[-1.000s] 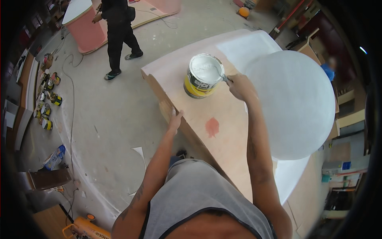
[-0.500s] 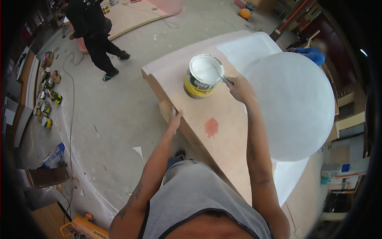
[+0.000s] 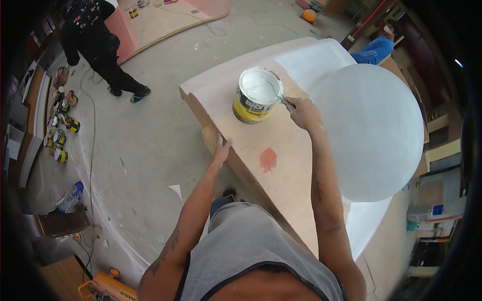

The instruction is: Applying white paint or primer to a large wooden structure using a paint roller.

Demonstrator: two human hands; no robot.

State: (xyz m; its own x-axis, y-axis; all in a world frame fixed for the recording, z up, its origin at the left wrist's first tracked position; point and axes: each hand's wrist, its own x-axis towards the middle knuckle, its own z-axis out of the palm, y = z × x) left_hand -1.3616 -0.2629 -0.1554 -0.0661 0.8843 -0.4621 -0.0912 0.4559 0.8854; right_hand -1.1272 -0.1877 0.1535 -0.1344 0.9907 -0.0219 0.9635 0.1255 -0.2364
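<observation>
Item: one right hand [image 3: 304,113], fingers closed around the handle of a small tool [image 3: 285,101]; the tool's far end is at the rim of the open can, its kind hard to tell.

Item: one paint can [image 3: 248,111], dark and yellow, filled with white paint, upright on the bare wood of a broad platform [image 3: 296,150].

Item: one left hand [image 3: 221,151], partly open, touching the platform's near edge; whether it grips, I cannot tell.

Item: one pinkish-red stain [image 3: 268,159], nearer the wearer than the can.

Item: one large white dome [image 3: 369,133], right of the can.

Item: two other people, one in black [image 3: 95,47] at upper left, one in blue [image 3: 374,50] beyond the dome.
</observation>
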